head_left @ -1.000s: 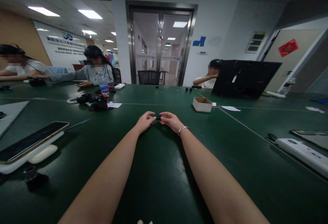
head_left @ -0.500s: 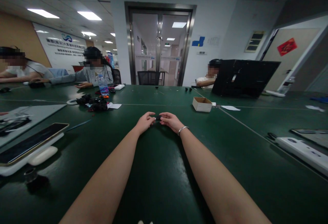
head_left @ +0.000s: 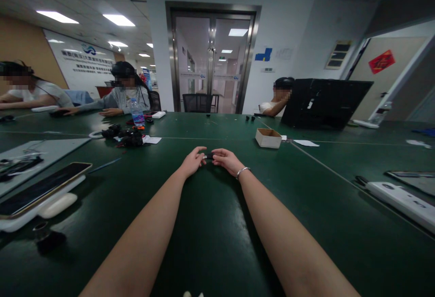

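Note:
Above the green table, straight ahead of me, both hands meet at a small black stick-like object with a silvery left end. Its kind is too small to make out. My right hand, with a silver bangle at the wrist, pinches the black end between thumb and fingers. The fingers of my left hand close on the silvery end, while its index finger stretches out over the top. The fingers hide part of the object.
An open cardboard box stands ahead to the right. Black gear and a water bottle lie ahead left. Nearer left are a phone and a black-bristled brush. A white power strip lies right. Co-workers sit across the table.
My left index finger has lifted and straightened slightly, and more of the object's silvery end shows. Both hands stay in place. A co-worker's hand at far left has shifted right with a dark object.

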Motion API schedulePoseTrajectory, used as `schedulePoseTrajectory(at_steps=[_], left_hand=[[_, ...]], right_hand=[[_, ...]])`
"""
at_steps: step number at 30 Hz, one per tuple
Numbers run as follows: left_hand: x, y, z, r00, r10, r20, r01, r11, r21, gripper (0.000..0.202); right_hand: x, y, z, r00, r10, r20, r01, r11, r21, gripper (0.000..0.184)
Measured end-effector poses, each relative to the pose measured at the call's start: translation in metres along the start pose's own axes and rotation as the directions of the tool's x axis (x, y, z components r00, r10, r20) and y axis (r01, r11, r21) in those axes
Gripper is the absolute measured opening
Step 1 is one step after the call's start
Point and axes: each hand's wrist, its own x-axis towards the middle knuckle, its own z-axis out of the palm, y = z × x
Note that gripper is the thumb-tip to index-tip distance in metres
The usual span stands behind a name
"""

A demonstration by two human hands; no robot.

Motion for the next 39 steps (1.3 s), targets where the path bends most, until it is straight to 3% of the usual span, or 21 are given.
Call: schedulePoseTrajectory(at_steps=[2, 7, 11, 14, 16, 19, 24, 28, 33, 39], left_hand=[[0.0, -0.001, 0.0, 1.0, 0.027, -0.013, -0.027, 1.0, -0.004, 0.052], [0.003, -0.004, 0.0, 0.999, -0.034, 0.01, 0.034, 0.999, -0.014, 0.041], [0.002, -0.005, -0.001, 1.0, 0.019, -0.017, -0.018, 1.0, 0.018, 0.058], [0.002, -0.003, 0.0, 0.999, -0.032, 0.03, 0.032, 0.999, 0.016, 0.041], [0.001, -0.003, 0.0, 1.0, -0.004, 0.016, 0.003, 1.0, 0.027, 0.04], [0.001, -0.002, 0.001, 0.999, 0.033, -0.031, -0.032, 0.999, 0.027, 0.055], [0.001, -0.002, 0.0, 1.0, -0.02, 0.014, 0.021, 1.0, -0.018, 0.041], [-0.001, 0.001, 0.0, 0.997, 0.019, -0.069, -0.018, 1.0, 0.006, 0.058], [-0.001, 0.005, -0.001, 0.998, -0.051, 0.021, 0.052, 0.998, -0.034, 0.039], [0.002, 0.001, -0.002, 0.998, -0.062, 0.026, 0.063, 0.997, -0.04, 0.035]], right_hand=[[0.0, 0.0, 0.0, 1.0, 0.0, -0.006, 0.0, 1.0, 0.004, 0.02], [0.0, 0.001, 0.0, 1.0, 0.002, 0.001, -0.002, 1.0, -0.015, 0.019], [0.001, 0.001, -0.001, 1.0, 0.002, 0.001, -0.002, 1.0, -0.009, 0.019], [0.001, 0.001, -0.001, 1.0, 0.006, 0.013, -0.005, 1.0, -0.026, 0.019], [0.0, 0.0, 0.0, 1.0, 0.003, 0.009, -0.002, 1.0, -0.03, 0.02], [0.0, 0.001, 0.001, 1.0, -0.001, 0.0, 0.001, 1.0, -0.031, 0.02], [0.0, 0.001, 0.0, 1.0, 0.0, 0.008, 0.0, 0.998, -0.065, 0.02], [-0.001, 0.001, 0.0, 1.0, 0.004, 0.013, -0.004, 0.998, -0.056, 0.019], [-0.001, 0.0, 0.001, 1.0, 0.017, 0.021, -0.016, 0.997, -0.077, 0.02], [-0.002, -0.002, 0.002, 0.999, 0.025, 0.041, -0.022, 0.996, -0.083, 0.021]])
